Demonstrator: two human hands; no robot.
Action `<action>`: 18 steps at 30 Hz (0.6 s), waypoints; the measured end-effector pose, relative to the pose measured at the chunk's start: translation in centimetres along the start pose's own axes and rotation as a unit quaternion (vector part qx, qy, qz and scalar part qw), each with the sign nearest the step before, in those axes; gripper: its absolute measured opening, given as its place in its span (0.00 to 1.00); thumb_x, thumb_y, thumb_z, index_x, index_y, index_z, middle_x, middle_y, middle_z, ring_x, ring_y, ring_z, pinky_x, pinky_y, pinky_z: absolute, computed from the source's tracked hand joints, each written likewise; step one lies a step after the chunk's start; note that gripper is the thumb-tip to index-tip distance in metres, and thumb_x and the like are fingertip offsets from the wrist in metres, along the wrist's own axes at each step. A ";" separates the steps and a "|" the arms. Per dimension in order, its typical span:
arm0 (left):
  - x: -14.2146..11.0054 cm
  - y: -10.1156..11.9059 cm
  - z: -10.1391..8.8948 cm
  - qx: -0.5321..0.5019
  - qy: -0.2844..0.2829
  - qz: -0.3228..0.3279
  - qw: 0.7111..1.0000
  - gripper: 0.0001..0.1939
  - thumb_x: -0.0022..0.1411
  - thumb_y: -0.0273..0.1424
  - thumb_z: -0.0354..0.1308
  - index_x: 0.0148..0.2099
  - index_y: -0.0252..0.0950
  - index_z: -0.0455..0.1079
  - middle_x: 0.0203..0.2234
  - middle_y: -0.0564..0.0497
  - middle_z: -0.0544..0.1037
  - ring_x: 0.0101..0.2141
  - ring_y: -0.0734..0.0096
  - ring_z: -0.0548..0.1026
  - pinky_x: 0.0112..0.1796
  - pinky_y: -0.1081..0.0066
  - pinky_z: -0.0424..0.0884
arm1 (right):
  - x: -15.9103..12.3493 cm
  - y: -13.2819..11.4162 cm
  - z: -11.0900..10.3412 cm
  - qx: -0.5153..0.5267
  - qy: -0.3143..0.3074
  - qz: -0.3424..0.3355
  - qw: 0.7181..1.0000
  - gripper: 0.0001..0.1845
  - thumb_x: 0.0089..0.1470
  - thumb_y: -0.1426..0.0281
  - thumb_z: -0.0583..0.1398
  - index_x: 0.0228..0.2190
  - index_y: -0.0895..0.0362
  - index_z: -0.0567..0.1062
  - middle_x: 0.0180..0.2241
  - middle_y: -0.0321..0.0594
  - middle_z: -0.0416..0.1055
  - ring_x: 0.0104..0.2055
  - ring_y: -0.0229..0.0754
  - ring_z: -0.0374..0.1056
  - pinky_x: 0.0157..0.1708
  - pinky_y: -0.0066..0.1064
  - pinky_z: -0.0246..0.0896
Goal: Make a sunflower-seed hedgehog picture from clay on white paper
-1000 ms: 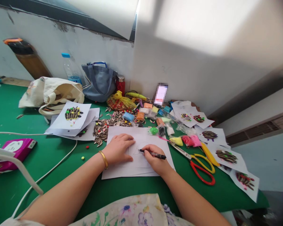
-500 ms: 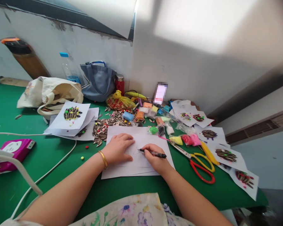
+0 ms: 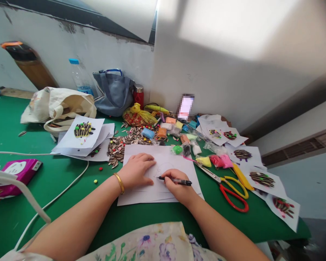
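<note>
White paper (image 3: 136, 197) lies on the green table in front of me, with at least one more sheet under it. My left hand (image 3: 137, 169) rests flat on its left part, fingers spread, a gold bangle at the wrist. In my right hand (image 3: 179, 186) a black pen (image 3: 182, 182) is gripped, its tip touching the paper near the middle. Faint pen lines form a rounded outline beside the tip; part of it is hidden by the hand. Just beyond the sheet lies a pile of striped sunflower seeds (image 3: 130, 139) with small coloured balls among them.
Scissors (image 3: 233, 194) with red and yellow handles lie right of the paper. Bagged coloured clay (image 3: 161, 133) sits beyond it. Seed-covered pictures (image 3: 262, 179) line the right edge, others (image 3: 84, 132) the left. Bags (image 3: 114, 94), a phone (image 3: 186, 107) and a white cable (image 3: 70, 188) are around.
The pen tip has shifted slightly down and left on the paper, and more of the drawn outline shows. My left hand stays in place.
</note>
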State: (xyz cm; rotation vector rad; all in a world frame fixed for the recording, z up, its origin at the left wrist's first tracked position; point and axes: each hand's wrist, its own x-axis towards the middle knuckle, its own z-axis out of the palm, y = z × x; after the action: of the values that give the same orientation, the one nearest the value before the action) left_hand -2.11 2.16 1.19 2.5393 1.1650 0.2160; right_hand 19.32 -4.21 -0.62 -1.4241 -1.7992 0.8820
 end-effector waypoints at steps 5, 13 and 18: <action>0.0 0.0 0.0 0.001 0.001 0.001 1.000 0.38 0.45 0.46 0.69 0.58 0.46 0.68 0.57 0.47 0.69 0.58 0.51 0.62 0.55 0.55 0.59 | 0.1 0.1 -0.1 0.000 0.001 0.003 1.000 0.10 0.52 0.73 0.57 0.32 0.52 0.79 0.33 0.37 0.77 0.39 0.43 0.72 0.40 0.32 0.64; 0.0 -0.1 0.1 0.001 0.002 0.000 1.000 0.37 0.45 0.45 0.69 0.58 0.45 0.68 0.57 0.47 0.69 0.58 0.52 0.62 0.56 0.55 0.58 | 0.1 -0.1 -0.1 -0.009 -0.005 0.004 1.000 0.10 0.52 0.73 0.57 0.32 0.52 0.79 0.32 0.36 0.77 0.37 0.42 0.71 0.39 0.31 0.62; 0.1 -0.1 0.1 0.003 -0.001 0.001 1.000 0.38 0.45 0.45 0.69 0.58 0.45 0.67 0.57 0.47 0.68 0.58 0.52 0.62 0.55 0.55 0.58 | 0.2 -0.1 -0.2 -0.009 0.000 -0.001 1.000 0.10 0.52 0.75 0.57 0.31 0.53 0.78 0.32 0.35 0.76 0.37 0.41 0.71 0.39 0.30 0.62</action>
State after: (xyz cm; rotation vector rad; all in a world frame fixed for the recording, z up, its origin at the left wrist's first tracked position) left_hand -2.09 2.27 1.06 2.5457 1.1651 0.2115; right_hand 19.36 -4.01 -0.41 -1.4329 -1.8126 0.8672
